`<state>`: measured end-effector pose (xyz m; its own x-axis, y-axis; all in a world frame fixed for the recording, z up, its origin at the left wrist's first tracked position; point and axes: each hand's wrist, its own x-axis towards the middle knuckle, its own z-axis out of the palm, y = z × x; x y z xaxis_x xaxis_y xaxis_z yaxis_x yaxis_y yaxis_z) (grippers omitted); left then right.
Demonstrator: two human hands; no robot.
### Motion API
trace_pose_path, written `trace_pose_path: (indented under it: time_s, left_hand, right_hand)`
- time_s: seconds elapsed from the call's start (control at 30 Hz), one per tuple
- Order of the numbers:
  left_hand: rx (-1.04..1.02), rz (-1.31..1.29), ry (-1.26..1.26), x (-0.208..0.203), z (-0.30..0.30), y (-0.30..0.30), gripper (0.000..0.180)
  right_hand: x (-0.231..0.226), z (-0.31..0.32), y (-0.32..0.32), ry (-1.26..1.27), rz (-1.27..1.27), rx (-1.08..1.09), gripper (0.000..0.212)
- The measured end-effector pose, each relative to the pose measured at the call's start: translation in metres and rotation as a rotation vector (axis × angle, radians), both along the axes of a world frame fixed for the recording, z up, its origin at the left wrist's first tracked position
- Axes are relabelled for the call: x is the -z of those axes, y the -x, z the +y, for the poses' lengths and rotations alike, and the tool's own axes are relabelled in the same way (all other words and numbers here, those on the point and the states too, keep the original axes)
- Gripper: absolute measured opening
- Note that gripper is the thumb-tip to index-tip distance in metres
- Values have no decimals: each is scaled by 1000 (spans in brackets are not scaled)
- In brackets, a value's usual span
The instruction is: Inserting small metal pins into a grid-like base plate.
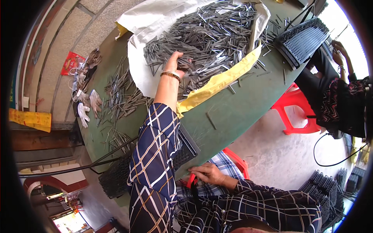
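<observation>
Thin grey rods (211,37), perhaps metal.

Head-worn fisheye looks down at nearby green table (239,105)

Rods (217,35): metal, glinting from here | sack (140,77): creased, matt plastic-looking | tabletop (241,110): smooth, dull | stool (291,100): glossy plastic | gloves (95,101): matt cloth

Grey rods (217,33), green table (237,110)
</observation>
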<state>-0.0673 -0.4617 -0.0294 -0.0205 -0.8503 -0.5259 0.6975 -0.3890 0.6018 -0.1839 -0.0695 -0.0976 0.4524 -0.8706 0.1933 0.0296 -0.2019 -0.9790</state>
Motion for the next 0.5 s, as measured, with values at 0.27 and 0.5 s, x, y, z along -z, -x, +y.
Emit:
trace_pose_path:
  time_s: [0.27, 0.5]
  left_hand:
    - [-145, 116, 223, -13, 3, -12, 16]
    - [-156, -60, 400, -48, 15, -34, 19]
  right_hand:
    - [2, 1, -4, -20, -11, 52, 23]
    - [-34, 1, 15, -21, 29, 7, 19]
